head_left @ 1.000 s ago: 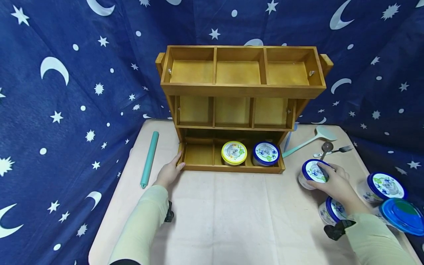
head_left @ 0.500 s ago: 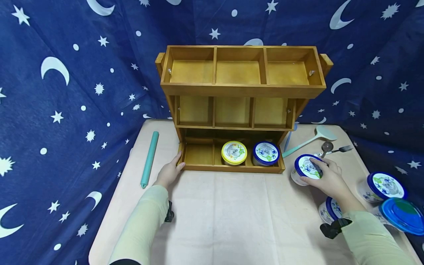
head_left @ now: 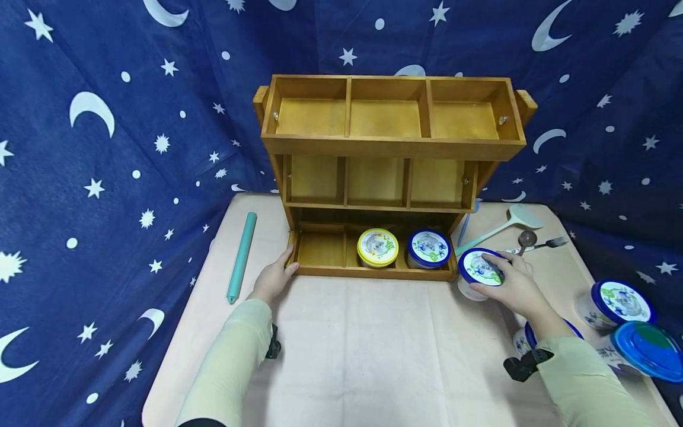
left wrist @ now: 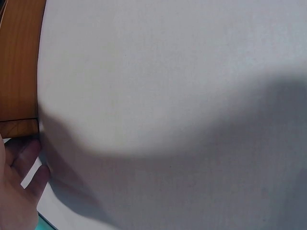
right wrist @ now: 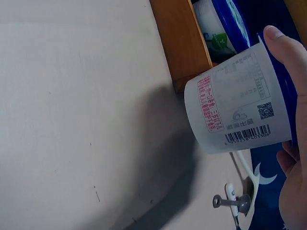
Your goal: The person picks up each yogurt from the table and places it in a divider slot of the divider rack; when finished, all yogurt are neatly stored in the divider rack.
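My right hand (head_left: 514,287) grips a white tub with a blue lid (right wrist: 235,98), thumb and fingers at the lid's edge. In the right wrist view, the tub is tilted and overlaps the front right corner of a wooden shelf unit (head_left: 392,147). My left hand (head_left: 273,277) rests with its fingers against the left end of the shelf's bottom tray (left wrist: 18,127). Inside that tray, a yellow-lidded tub (head_left: 377,247) stands in the middle compartment and another blue-lidded tub (head_left: 429,248) in the right one.
Right of the shelf lie a pale green spatula (head_left: 520,216), a dark metal spoon (head_left: 527,238) and a fork (head_left: 556,242). Several more tubs (head_left: 621,302) stand at the right edge. A teal stick (head_left: 242,258) lies left. Behind hangs a starry blue cloth (head_left: 133,237).
My right hand has carried the blue-lidded tub leftward, up to the right end of the bottom tray. My left hand has stayed at the tray's left end.
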Motion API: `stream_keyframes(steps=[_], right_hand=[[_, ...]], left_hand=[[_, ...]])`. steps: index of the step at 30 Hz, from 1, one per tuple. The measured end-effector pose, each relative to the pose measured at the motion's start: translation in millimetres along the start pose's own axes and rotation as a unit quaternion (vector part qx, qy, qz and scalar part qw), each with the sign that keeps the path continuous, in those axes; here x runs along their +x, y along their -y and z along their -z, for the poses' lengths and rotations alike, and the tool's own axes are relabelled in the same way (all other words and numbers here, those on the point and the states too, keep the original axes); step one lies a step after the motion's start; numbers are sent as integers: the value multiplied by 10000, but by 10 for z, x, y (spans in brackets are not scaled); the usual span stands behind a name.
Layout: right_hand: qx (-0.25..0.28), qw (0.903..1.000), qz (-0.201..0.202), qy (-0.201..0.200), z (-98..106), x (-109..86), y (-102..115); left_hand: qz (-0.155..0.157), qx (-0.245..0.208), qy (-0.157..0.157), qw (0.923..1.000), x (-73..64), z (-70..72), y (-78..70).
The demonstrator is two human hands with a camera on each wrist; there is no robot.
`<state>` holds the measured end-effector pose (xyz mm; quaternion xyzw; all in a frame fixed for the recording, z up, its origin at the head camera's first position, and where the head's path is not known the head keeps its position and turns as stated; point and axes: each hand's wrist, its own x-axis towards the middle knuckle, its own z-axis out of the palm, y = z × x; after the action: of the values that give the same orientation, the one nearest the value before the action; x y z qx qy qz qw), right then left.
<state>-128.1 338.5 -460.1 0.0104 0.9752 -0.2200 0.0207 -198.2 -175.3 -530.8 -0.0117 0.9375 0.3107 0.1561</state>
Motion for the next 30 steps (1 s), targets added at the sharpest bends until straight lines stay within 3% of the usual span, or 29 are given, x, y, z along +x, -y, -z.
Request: stream_keyframes(steps=[14,24,30], right_hand=[[17,9990,255,368,-24,-10,84],[232,9967,495,603,-20,19,289],[232,9952,811,495,-55,60,433]], left_hand=[[1,53,17,10000,-16,-8,-10],[-11,16,3,10000,-15,-9,-12],[12,-26,35,10000,-22,4,-25]])
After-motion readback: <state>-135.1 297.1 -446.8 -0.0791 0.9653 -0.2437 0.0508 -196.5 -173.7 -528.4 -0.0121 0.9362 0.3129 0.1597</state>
